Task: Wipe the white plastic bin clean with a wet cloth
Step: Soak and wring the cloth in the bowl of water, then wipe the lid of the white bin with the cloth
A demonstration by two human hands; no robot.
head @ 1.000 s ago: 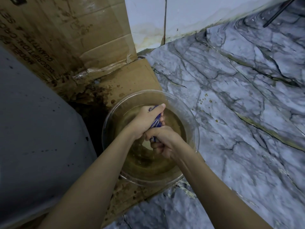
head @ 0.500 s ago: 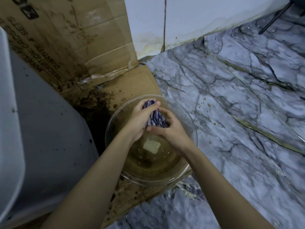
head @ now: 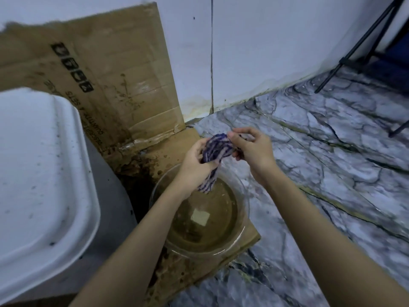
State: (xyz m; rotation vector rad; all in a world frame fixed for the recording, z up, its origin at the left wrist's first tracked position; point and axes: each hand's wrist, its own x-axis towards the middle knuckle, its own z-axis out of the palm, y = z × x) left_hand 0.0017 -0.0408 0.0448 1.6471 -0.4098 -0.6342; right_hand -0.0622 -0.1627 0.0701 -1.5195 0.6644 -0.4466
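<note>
- The left hand (head: 194,167) and the right hand (head: 254,149) both grip the blue-and-white cloth (head: 215,154), fingers closed around it, holding it bunched above the far rim of the clear bowl (head: 244,209).
- The cloth's lower end hangs down toward the brownish water (head: 212,209).
- The bowl sits on stained cardboard (head: 183,271) at the cardboard's right edge, beside the marble floor (head: 332,173).
- The white plastic bin (head: 39,173) stands at the left, apart from both hands.

Glossy clear bowl (head: 244,209) on stained cardboard (head: 124,69), matt speckled plastic bin (head: 42,165), striped woven cloth (head: 215,151).
</note>
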